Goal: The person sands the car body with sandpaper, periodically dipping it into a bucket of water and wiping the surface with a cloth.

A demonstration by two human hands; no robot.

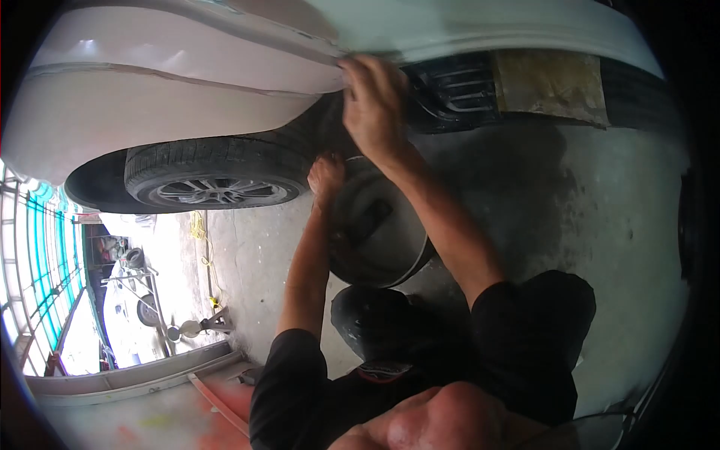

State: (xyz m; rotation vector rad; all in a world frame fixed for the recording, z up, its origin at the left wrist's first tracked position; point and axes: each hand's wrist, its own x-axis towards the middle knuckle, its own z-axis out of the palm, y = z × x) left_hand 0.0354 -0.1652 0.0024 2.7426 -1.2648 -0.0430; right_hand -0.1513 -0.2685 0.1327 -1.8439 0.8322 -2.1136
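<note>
My right hand (371,109) is raised to the car's pale body panel (300,71), its fingers bent with the tips pressed at the panel's lower corner. Anything beneath those fingertips is hidden. Lower down, my left hand (326,176) is closed like a fist beside the tyre (225,157), close to the far rim of a round bucket (421,259). What that fist holds, if anything, I cannot tell. The bucket stands on the floor between my arms and knees, with a dark object (371,219) showing inside it.
A black grille (457,86) and a brownish sheet (551,86) sit under the white bumper (510,30). The alloy wheel (221,191) is at left. Yellow rope (199,225) and a metal stand (199,328) lie beyond on the concrete floor (247,262).
</note>
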